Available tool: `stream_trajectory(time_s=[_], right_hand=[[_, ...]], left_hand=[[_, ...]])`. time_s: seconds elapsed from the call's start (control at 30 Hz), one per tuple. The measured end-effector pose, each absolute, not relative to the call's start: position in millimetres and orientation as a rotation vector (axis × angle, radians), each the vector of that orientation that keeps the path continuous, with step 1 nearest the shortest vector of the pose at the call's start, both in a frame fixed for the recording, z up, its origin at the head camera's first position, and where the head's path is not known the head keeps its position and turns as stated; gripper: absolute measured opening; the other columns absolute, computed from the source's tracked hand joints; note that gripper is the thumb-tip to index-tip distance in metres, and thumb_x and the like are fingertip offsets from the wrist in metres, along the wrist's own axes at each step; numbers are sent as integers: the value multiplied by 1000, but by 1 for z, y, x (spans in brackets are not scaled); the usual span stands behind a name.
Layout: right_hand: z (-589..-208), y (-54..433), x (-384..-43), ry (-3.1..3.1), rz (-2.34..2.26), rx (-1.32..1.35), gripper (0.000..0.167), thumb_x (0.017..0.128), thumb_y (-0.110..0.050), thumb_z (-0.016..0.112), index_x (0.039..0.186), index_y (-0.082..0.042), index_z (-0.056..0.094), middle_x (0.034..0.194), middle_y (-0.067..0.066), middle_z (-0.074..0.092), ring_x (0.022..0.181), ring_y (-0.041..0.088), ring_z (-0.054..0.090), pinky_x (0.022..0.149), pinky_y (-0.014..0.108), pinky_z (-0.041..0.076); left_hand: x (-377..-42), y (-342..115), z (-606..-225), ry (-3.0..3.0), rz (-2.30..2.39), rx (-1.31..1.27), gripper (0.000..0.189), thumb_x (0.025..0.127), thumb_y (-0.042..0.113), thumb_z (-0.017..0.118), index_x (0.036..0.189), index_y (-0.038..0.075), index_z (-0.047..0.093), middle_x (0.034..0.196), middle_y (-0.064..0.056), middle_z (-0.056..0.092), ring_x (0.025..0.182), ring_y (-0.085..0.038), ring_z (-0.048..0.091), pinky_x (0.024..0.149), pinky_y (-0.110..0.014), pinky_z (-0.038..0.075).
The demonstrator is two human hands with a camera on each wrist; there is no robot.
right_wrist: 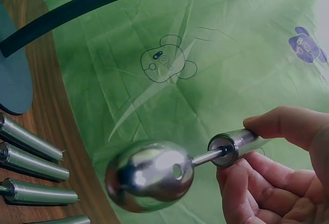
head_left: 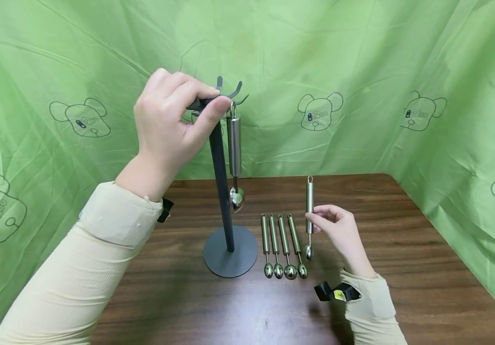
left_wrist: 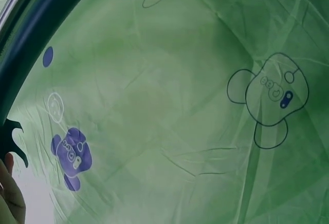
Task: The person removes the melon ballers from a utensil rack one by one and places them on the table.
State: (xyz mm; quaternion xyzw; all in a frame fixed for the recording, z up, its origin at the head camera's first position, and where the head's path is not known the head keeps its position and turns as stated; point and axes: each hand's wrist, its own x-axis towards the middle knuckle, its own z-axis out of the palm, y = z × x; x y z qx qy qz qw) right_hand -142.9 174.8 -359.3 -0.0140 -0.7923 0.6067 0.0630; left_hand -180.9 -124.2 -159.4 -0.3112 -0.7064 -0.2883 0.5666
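Note:
My left hand grips the hooked top of a dark metal stand, thumb and fingers around the hook hub. From one hook beside the thumb hangs a steel melon baller, scoop downward. On the right, my right hand pinches another melon baller by its handle, upright with the loop at the top. In the right wrist view, its shiny scoop shows a small hole. To the left of that hand, several more melon ballers lie side by side on the table, scoops toward me.
The stand's round base rests on the brown wood-grain table, left of the row. Bare upturned hooks rise at the stand's top. Green printed cloth encloses the table at the back and sides.

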Motion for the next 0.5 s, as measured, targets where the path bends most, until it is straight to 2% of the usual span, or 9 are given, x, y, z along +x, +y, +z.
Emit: stream_trajectory(time_s=[0.17, 0.27, 0.4, 0.5], right_hand=[[-363, 176, -144, -2422, 1819, -29, 32, 89, -11, 72, 110, 11, 64, 72, -14, 67, 62, 5, 64, 64, 24, 56], [-364, 177, -145, -2429, 1810, -23, 32, 89, -11, 72, 110, 11, 64, 71, -14, 67, 61, 5, 64, 63, 22, 55], [-365, 179, -146, -2438, 1820, -21, 32, 89, -11, 72, 110, 11, 63, 71, -13, 68, 61, 5, 65, 62, 22, 55], [-365, 179, -146, -2440, 1841, -25, 32, 89, -10, 72, 111, 12, 63, 73, -10, 68, 61, 7, 65, 62, 23, 56]], left_hand=[[-180, -126, -159, -1640, -685, -774, 64, 99, 57, 45, 77, 6, 77, 79, -7, 75, 68, -30, 51, 66, -37, 35], [-181, -130, -159, -1642, -670, -808, 64, 99, 57, 43, 81, 6, 79, 82, -7, 76, 70, -30, 52, 65, -37, 36], [-181, -135, -158, -1657, -682, -860, 65, 98, 59, 42, 88, 6, 79, 86, -9, 76, 74, -30, 53, 64, -30, 35], [-182, -138, -159, -1668, -725, -901, 64, 98, 58, 43, 93, 5, 78, 89, -11, 77, 78, -30, 55, 70, -24, 36]])
